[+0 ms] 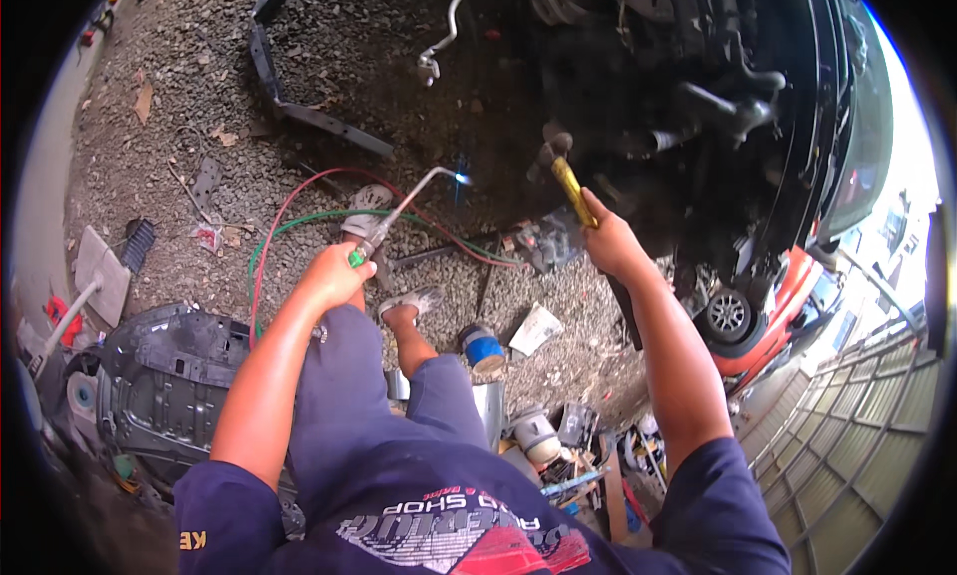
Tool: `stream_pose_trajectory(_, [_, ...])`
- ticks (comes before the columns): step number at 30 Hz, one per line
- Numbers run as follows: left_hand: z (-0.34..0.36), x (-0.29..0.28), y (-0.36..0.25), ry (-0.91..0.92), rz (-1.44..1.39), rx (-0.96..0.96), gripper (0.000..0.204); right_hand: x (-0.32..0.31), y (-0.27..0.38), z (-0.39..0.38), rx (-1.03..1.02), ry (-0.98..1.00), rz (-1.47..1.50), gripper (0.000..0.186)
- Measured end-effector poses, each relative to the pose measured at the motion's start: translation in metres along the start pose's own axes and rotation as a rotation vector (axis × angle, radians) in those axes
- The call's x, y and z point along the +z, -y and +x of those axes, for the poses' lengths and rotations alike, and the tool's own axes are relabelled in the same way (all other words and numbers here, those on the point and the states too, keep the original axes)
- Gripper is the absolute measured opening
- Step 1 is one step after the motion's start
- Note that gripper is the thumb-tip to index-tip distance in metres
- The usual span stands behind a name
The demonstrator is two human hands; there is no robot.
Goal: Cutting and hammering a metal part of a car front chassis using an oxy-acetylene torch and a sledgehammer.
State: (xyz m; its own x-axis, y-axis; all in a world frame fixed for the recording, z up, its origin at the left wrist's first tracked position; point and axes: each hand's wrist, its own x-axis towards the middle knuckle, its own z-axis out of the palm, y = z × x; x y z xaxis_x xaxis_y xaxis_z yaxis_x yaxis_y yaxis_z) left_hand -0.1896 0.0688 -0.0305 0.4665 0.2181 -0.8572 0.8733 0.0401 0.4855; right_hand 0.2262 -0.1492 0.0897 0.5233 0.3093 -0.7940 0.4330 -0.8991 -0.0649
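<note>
My left hand (339, 277) is closed around the handle of a gas torch (411, 202). Its bent metal tip points away to the right, and a small blue-white flame (463, 178) burns at the end. A red hose (263, 276) and a green hose (324, 214) loop over the ground beside the torch. My right hand (612, 244) grips a hammer (572, 190) by its yellow handle, head up. The hammer head is just left of the open, dark front of a black vehicle (812, 142), apart from the torch flame.
Gravel surrounds my feet. A bent dark metal bar (334, 129) and a curved pipe (431, 65) lie ahead. Near my legs are a blue-banded can (481, 348) and a white container (536, 330). A black panel part (169, 376) lies left; an orange car (770, 321) stands right.
</note>
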Motion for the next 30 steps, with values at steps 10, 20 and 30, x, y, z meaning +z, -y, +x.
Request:
stream_pose_trajectory(10, [0.014, 0.026, -0.028, 0.069, 0.007, -0.017, 0.038, 0.068, -0.064, 0.008, -0.015, 0.139, -0.500, 0.092])
stream_pose_trajectory(20, [0.000, 0.016, 0.010, 0.006, 0.021, -0.038, 0.034, 0.037, 0.071, 0.036, -0.218, -0.226, -0.043, 0.076])
stream_pose_trajectory(30, [-0.013, 0.021, -0.044, 0.133, 0.023, -0.064, 0.032, 0.056, -0.050, -0.060, 0.053, -0.027, 0.151, 0.050])
